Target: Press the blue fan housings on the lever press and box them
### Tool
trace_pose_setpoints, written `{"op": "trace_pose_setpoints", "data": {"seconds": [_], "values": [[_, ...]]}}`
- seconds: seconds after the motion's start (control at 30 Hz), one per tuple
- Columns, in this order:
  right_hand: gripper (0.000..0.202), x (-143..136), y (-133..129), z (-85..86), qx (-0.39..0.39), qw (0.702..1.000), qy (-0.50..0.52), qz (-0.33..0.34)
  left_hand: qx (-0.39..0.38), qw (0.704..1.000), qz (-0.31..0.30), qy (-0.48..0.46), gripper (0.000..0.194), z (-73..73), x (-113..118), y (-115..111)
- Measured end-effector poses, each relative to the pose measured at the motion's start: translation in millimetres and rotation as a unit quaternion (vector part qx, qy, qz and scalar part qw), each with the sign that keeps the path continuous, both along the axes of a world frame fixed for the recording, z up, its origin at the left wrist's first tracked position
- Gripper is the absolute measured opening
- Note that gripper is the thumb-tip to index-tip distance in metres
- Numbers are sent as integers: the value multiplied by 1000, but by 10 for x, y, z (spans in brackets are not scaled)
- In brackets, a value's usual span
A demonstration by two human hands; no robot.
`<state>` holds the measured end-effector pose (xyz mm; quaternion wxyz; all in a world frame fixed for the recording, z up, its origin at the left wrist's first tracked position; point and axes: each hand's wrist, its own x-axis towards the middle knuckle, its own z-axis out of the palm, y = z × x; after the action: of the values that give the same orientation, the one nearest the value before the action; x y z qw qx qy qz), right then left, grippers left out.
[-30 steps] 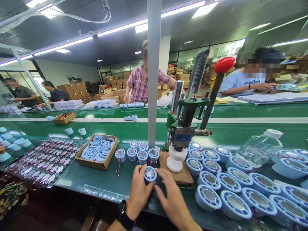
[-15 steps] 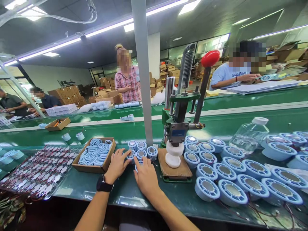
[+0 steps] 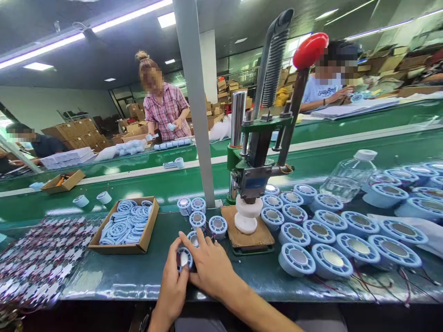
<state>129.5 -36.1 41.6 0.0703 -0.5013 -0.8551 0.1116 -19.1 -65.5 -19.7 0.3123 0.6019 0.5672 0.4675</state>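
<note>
the left hand (image 3: 173, 283) and the right hand (image 3: 209, 267) meet at the near edge of the green desk (image 3: 114, 276), fingers curled together around one small round blue part (image 3: 183, 258) with a silver centre, held just above the desk top. more of the same blue parts (image 3: 198, 218) sit in a loose cluster just beyond the fingers. to the right stands a green hand press (image 3: 258, 152) with a red knob, on a wooden board (image 3: 258, 237). to the left lies an open cardboard box (image 3: 122, 226) of blue rings. rows of larger blue discs (image 3: 321, 240) fill the desk's right side.
</note>
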Motion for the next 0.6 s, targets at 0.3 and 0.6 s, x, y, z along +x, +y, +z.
{"op": "trace_pose_setpoints", "data": {"seconds": [0.3,0.6], "values": [[101,208,-59,-28,-34,999,-16,8,-22,990,-76,-115,52,27,-6,48],[66,148,113,-97,120,966,-34,226,135,852,-382,332,42,776,116,1271]]}}
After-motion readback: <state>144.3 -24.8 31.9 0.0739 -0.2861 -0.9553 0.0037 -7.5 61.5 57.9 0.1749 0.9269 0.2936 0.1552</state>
